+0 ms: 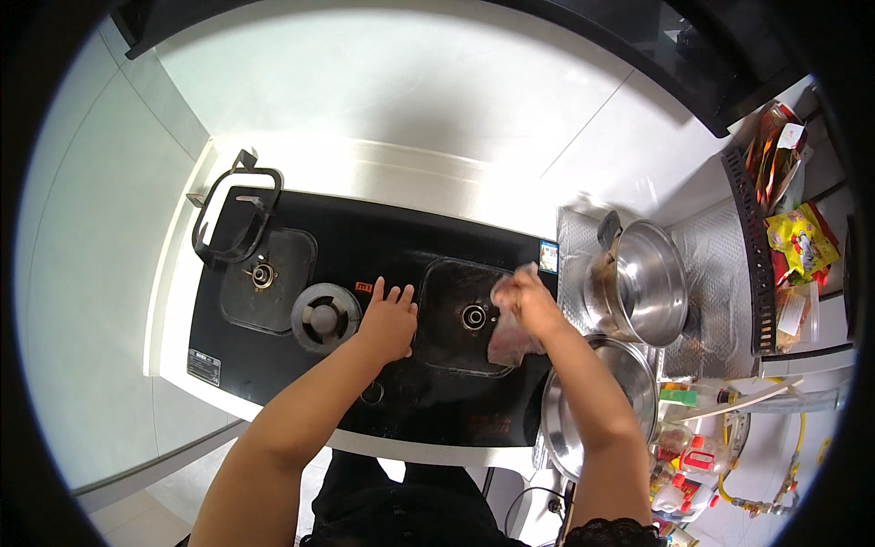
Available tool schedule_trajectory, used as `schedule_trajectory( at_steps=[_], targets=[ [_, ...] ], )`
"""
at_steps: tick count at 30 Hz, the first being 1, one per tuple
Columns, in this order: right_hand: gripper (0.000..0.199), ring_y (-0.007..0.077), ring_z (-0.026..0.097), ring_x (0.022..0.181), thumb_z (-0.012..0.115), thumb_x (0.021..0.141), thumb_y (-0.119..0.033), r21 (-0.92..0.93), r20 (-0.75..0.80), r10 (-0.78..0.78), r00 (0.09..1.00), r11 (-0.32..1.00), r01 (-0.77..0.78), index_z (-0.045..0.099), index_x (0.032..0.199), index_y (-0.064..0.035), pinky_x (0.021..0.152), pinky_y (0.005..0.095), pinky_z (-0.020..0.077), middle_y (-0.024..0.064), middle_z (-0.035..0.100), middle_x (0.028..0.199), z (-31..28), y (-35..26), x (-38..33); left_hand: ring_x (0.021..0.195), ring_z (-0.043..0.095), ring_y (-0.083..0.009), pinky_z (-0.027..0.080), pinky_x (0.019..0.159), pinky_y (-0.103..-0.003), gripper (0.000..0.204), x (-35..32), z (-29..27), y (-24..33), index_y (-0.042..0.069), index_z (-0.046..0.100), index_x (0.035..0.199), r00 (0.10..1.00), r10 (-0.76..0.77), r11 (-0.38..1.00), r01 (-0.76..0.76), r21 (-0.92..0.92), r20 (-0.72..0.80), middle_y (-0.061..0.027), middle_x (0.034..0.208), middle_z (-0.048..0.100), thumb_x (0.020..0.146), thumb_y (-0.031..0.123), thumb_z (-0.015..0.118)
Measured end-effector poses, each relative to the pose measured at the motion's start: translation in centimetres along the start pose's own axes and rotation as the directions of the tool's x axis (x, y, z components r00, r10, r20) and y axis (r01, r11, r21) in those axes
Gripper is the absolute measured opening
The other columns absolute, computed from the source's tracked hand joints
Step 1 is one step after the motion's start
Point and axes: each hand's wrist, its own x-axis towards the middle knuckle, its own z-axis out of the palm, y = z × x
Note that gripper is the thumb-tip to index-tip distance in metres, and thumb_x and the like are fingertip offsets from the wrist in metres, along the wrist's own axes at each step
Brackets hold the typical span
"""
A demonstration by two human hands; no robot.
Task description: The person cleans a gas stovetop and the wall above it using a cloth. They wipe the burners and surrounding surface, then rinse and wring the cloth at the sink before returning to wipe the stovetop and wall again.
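Observation:
My left hand (389, 321) lies flat with its fingers spread on the black glass gas cooktop (374, 223), between the two burner wells. Just to its left rests a round grey burner head (325, 318), taken off its burner. In my right hand (532, 301) is a thin pinkish cloth (512, 343), bunched in closed fingers and slightly blurred. The cloth hangs over the right edge of the right burner well (437, 337). That well's burner nozzle (474, 317) is bare. The left burner nozzle (262, 275) is uncovered too.
A black pan support (202, 228) leans at the cooktop's back left corner. On the right stand a steel pot (652, 283) and, partly under my right forearm, a round steel lid or pan (558, 410). Bottles (702, 454) and a black rack (749, 246) with food packets are farther right.

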Motion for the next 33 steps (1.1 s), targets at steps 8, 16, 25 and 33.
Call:
schedule_trajectory(
  at_steps=[8,16,25,33],
  targets=[
    [0.024,0.0213,0.050,0.115,0.059,0.077,-0.008,-0.217,0.157,-0.264,0.952,0.931,0.294,0.073,0.093,-0.0198,0.103,0.0358,0.0380,-0.0034,0.063,0.112,3.7,-6.0,8.4,0.132,0.038,-0.0333,0.014,0.113,-0.057,0.079,0.3,-0.1,-0.1,0.004,0.053,0.129,1.000,0.023,1.000,-0.023,0.002,0.006,-0.0168,0.146,0.037,0.066,0.043,0.080],
    [0.028,0.0213,0.050,0.119,0.060,0.084,-0.007,0.043,0.001,0.237,0.972,0.971,-0.237,0.073,0.104,-0.0226,0.097,0.0339,0.0442,0.0035,0.060,0.124,2.4,3.1,6.0,0.138,0.031,-0.0316,0.014,0.114,-0.057,0.086,0.1,-0.6,-0.2,0.005,0.046,0.137,0.997,0.030,0.999,-0.033,0.029,0.072,-0.0168,0.151,0.029,0.071,0.052,0.074],
    [0.036,0.0253,0.043,0.128,0.060,0.083,-0.011,-0.229,0.177,0.007,0.984,0.973,0.034,0.065,0.113,-0.0298,0.105,0.0517,0.0299,-0.0026,0.056,0.128,8.6,-9.9,12.2,0.138,0.032,-0.0306,0.011,0.114,-0.058,0.085,0.0,0.1,-0.7,0.009,0.045,0.139,0.995,0.016,0.997,-0.023,0.072,0.101,-0.0154,0.151,0.031,0.072,0.056,0.070],
    [0.050,0.0330,0.011,0.145,0.043,0.096,-0.030,-0.370,-0.083,0.638,0.766,0.694,-0.618,0.034,0.145,-0.0337,0.114,0.0596,0.0115,-0.0058,0.022,0.156,-1.4,-1.4,3.4,0.138,0.031,-0.0301,0.010,0.115,-0.056,0.085,0.3,-0.7,-0.1,0.010,0.042,0.141,0.992,0.012,0.993,-0.027,0.116,0.128,-0.0148,0.151,0.029,0.075,0.057,0.068]
  ],
)
